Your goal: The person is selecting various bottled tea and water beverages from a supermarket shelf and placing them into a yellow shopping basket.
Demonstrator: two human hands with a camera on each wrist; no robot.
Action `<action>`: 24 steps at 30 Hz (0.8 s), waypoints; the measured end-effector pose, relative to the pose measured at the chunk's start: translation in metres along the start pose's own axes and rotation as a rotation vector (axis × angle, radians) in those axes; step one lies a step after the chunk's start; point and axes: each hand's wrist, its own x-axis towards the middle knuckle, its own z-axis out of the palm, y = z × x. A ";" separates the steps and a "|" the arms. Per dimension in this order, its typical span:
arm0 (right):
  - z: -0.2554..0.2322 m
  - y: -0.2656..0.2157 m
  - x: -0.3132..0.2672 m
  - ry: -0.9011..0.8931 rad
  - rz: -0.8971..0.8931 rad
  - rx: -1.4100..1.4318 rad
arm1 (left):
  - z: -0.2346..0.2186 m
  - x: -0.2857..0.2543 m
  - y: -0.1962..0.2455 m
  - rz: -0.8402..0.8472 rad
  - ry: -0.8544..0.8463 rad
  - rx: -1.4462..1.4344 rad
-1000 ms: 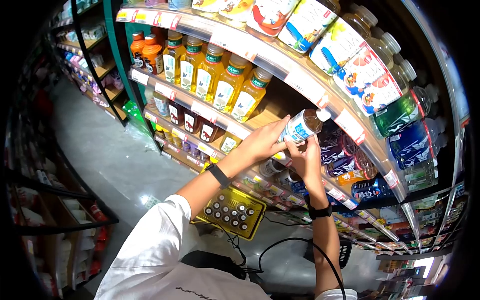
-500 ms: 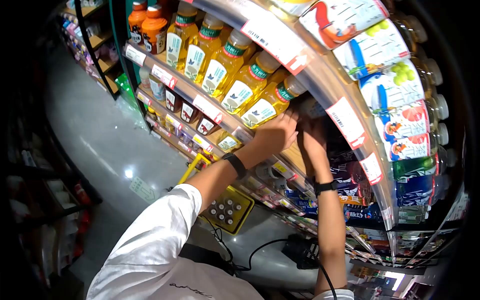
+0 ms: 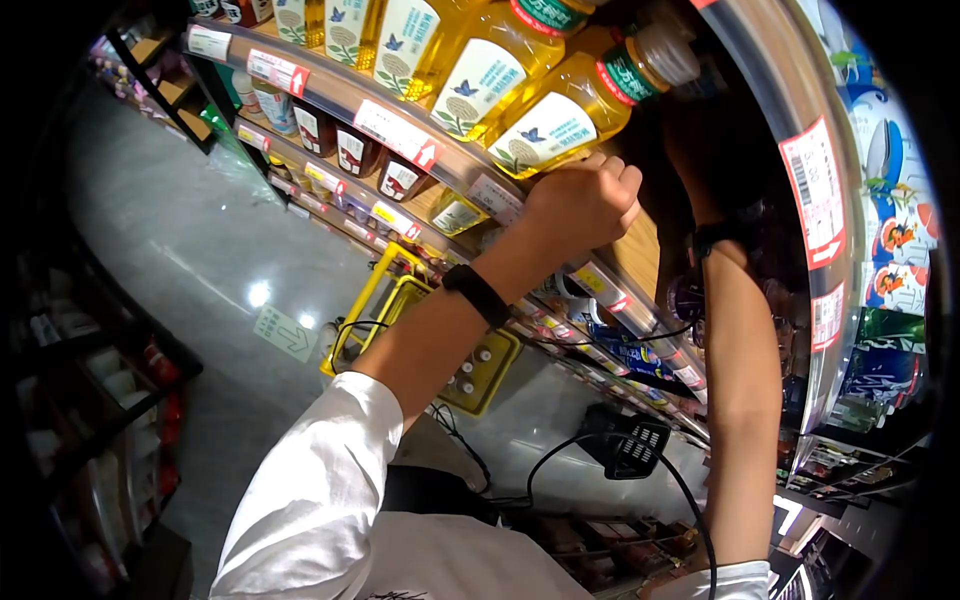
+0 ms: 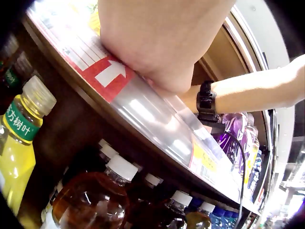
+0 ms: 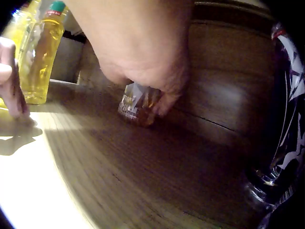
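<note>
Deep in the dark shelf gap, my right hand (image 5: 143, 57) grips a bottle of brown drink (image 5: 136, 107) with a greyish label, low over the wooden shelf board (image 5: 105, 157). Most of that bottle is hidden behind the palm. In the head view the same hand is lost in shadow past the black wristband (image 3: 725, 235). My left hand (image 3: 590, 205) rests at the shelf's front edge with loosely curled fingers and nothing in them. Right beside it leans the nearest bottle of yellow drink (image 3: 550, 125), its label facing out.
Purple-labelled bottles (image 5: 293, 105) border the gap on the right. An upper shelf rail with price tags (image 3: 815, 195) curves overhead. A yellow basket (image 3: 480, 385) with white-capped bottles stands on the floor below. A black cable (image 3: 690, 490) runs alongside my right arm.
The brown-drink bottle, earlier held in both hands outside the shelf, has gone into the gap with my right hand. My left hand has come off it to the shelf edge. The view has moved closer.
</note>
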 end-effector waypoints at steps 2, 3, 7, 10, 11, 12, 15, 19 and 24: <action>0.022 0.014 0.004 0.014 0.036 -0.021 | 0.007 -0.001 0.000 0.014 0.041 0.000; 0.034 0.022 0.008 0.030 0.065 -0.037 | 0.005 -0.001 0.002 -0.015 0.061 -0.012; 0.050 0.028 0.011 0.017 0.090 -0.068 | 0.000 0.000 0.007 -0.149 0.085 -0.077; 0.055 0.033 0.012 0.040 0.082 -0.047 | 0.002 -0.001 0.007 -0.220 0.085 -0.136; 0.043 0.027 0.012 0.025 0.065 -0.070 | 0.003 -0.001 0.006 -0.223 0.089 -0.150; 0.034 0.022 0.014 0.010 0.047 -0.093 | 0.003 0.000 0.005 -0.211 0.096 -0.144; 0.063 0.034 0.018 0.081 0.049 -0.046 | 0.001 0.001 0.006 -0.199 0.097 -0.115; 0.067 0.043 0.017 0.159 -0.078 -0.107 | -0.002 0.003 0.007 -0.198 0.096 -0.145; 0.112 0.088 0.025 -0.131 0.023 0.479 | -0.011 0.004 0.004 -0.152 0.143 -0.210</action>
